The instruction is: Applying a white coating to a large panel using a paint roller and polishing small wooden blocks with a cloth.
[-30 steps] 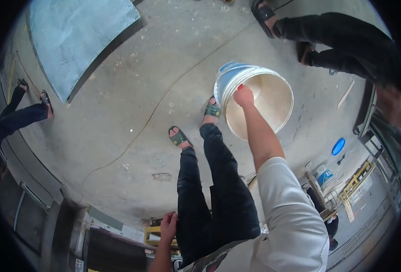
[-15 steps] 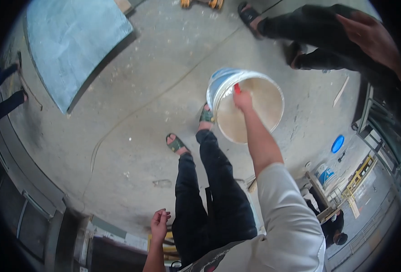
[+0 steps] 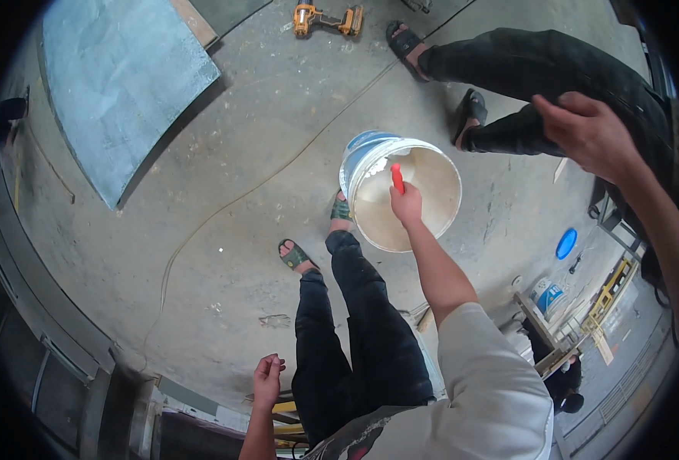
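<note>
My right hand point(image 3: 407, 203) is closed round a red handle point(image 3: 396, 177) over the mouth of a large bucket. Whatever the handle belongs to is hidden. The blue and white bucket point(image 3: 357, 159) leans toward me beside my right foot. Its inside is coated off-white, and I cannot tell how full it is. Low at my left side, my left hand point(image 3: 266, 377) hangs with its fingers curled and the thumb against them; nothing shows in it.
A grey-blue panel point(image 3: 124, 84) lies raised at the far left. An orange cordless drill point(image 3: 327, 21) is on the floor at the top. A co-worker's hand point(image 3: 596, 130) reaches in from the right. A cable point(image 3: 266, 176) crosses the floor; a glove point(image 3: 275, 320) and blue lid point(image 3: 567, 244) lie on it.
My right hand has moved slightly downward in the view, and more of the red handle shows. The co-worker's hand has moved left, nearer the bucket. My left hand is nearly unchanged.
</note>
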`<state>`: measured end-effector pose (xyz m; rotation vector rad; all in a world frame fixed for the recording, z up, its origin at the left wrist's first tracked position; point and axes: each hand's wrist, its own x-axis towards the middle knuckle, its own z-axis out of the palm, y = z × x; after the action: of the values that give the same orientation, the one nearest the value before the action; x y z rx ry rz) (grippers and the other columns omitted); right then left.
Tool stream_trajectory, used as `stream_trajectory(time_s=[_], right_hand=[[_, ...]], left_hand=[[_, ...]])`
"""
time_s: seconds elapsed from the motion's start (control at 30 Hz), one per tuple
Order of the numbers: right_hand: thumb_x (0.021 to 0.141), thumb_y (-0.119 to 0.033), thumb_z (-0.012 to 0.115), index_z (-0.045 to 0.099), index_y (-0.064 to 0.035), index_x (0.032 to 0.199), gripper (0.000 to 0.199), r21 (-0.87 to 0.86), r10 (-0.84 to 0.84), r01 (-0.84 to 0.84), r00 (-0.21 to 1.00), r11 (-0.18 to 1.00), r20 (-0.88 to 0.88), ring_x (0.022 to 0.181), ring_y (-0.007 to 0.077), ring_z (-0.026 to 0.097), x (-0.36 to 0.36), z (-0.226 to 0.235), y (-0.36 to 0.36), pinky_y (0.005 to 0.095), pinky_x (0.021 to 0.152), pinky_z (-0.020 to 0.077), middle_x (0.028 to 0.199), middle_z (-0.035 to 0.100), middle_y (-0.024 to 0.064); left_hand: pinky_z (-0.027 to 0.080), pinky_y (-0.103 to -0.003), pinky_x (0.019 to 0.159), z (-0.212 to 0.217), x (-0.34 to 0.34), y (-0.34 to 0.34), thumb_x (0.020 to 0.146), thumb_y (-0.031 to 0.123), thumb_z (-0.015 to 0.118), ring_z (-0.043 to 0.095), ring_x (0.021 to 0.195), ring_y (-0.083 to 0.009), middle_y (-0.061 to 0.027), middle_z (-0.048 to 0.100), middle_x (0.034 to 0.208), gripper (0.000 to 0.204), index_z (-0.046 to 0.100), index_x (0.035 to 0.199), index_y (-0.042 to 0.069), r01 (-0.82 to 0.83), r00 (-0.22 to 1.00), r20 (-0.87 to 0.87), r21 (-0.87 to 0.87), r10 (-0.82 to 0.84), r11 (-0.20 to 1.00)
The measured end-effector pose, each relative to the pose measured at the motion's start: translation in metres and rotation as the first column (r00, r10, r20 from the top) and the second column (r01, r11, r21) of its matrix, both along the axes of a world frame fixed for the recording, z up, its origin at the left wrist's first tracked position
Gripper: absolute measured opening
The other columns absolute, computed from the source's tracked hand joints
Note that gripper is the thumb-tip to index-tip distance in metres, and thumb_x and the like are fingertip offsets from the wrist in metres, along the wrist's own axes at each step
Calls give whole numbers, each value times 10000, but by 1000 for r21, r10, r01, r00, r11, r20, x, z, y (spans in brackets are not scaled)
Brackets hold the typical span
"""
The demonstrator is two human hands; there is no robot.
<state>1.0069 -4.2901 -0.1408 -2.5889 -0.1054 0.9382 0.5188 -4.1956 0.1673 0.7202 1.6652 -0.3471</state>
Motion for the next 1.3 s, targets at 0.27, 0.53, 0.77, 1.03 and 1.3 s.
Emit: stream_trajectory(time_s=[0.27, 0.53, 0.77, 1.03, 1.3], right_hand=[[886, -227, 600, 654, 4, 875, 237, 4, -235, 244, 939, 970, -252, 491, 166, 596, 30, -64, 29, 326, 434, 453, 623, 595, 68], [899, -192, 660, 678, 12, 1040, 249, 174, -363, 433, 873, 884, -325, 451, 122, 531, 17, 116, -16, 299, 402, 414, 664, 577, 35], [965, -388, 571, 740, 20, 915, 444, -17, -236, 236, 972, 972, -10, 571, 272, 660, 43, -1, -9, 404, 599, 527, 719, 682, 166], [907, -256, 606, 625, 6, 747, 307, -75, -466, 462, 857, 884, -221, 430, 177, 533, 40, -110, 37, 343, 400, 405, 575, 561, 69], [955, -208, 615, 626, -21, 989, 190, 111, -548, 600, 780, 792, -304, 454, 113, 504, -20, 110, 33, 293, 389, 371, 677, 547, 33]], left_hand=[[520, -322, 876, 4, 29, 11, 1032, 270, 597, 663, 947, -179, -110, 700, 1053, 325, 598, 1212, 0, -3, 999, -38, 0, 3, 1000], [503, -270, 834, 34, 21, 20, 1027, 229, 603, 619, 878, -110, -42, 684, 975, 251, 623, 1147, 9, 94, 995, 24, 44, -95, 995], [510, -290, 851, 28, 39, 97, 1031, 219, 592, 659, 947, -171, -100, 701, 1036, 291, 606, 1206, -13, 108, 993, 24, 154, -113, 982], [532, -311, 876, -39, -29, 145, 1031, 234, 594, 655, 954, -173, -115, 685, 1049, 331, 584, 1225, -35, 276, 961, -51, 137, -271, 951], [548, -322, 860, -5, -39, 217, 1030, 241, 595, 656, 935, -170, -108, 683, 1009, 290, 616, 1166, -14, 320, 947, -18, 102, -320, 942]])
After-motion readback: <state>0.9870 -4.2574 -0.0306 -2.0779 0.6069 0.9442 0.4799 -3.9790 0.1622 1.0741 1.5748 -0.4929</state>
